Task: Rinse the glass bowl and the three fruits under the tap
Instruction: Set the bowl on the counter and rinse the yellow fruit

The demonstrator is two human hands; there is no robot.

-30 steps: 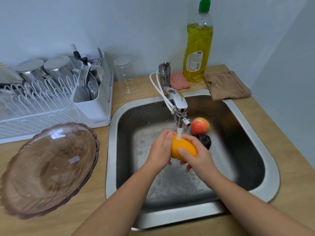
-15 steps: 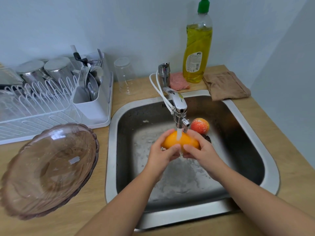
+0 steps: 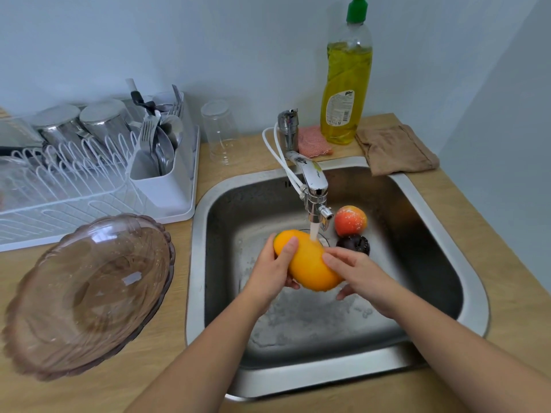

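An orange-yellow mango (image 3: 307,263) is held over the steel sink (image 3: 465,263), its upper end under the stream running from the tap (image 3: 313,186). My left hand (image 3: 272,272) grips its left side with the thumb on top. My right hand (image 3: 354,272) cups its right side, fingers laid across it. A red-orange fruit (image 3: 350,220) and a dark purple fruit (image 3: 353,244) lie on the sink floor just behind my right hand. The tinted glass bowl (image 3: 86,296) rests tilted on the counter left of the sink.
A white dish rack (image 3: 89,186) with steel cups and cutlery stands at the back left. An upturned clear glass (image 3: 220,132), a pink sponge (image 3: 313,143), a yellow dish-soap bottle (image 3: 347,84) and a folded brown cloth (image 3: 393,149) line the back of the wooden counter.
Both hands have turned the mango under the stream, so it now lies lengthwise and slanted, showing more of its surface. The other two fruits and the bowl have stayed put.
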